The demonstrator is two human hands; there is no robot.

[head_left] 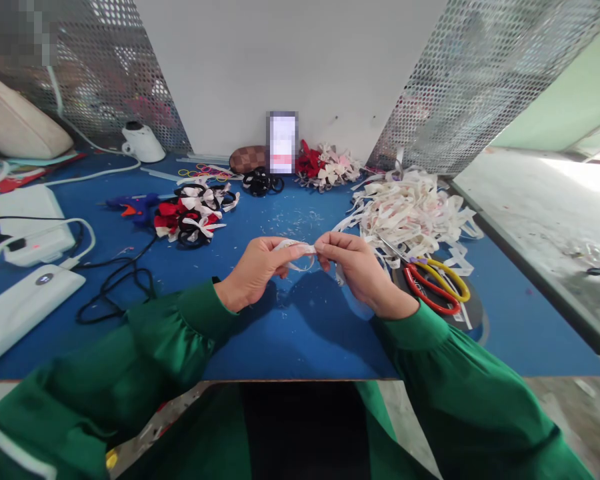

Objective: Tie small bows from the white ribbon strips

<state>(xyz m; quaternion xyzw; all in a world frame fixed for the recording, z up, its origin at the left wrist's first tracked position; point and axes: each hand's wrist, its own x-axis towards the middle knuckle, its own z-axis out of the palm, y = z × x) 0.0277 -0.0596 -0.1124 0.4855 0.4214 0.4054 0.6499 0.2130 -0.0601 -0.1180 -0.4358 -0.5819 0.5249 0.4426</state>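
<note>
A strip of white ribbon [305, 249] is stretched between my two hands above the blue table [300, 340]. My left hand [260, 267] pinches one part of it between thumb and fingers, and a loop hangs below. Close beside it, my right hand [353, 267] grips the other part, with a short end dangling under the fingers. To the right lies a tangled heap of white ribbon strips [415, 207]. Scissors with red and yellow handles [437, 283] rest against the heap, over a dark round disc [470, 313].
Finished-looking red and white bows [190, 213] lie left, near a blue glue gun [135, 208] and its black cable. More bows [330, 167] sit by an upright phone [283, 143] at the back. White power banks [30, 310] and cords occupy the left edge.
</note>
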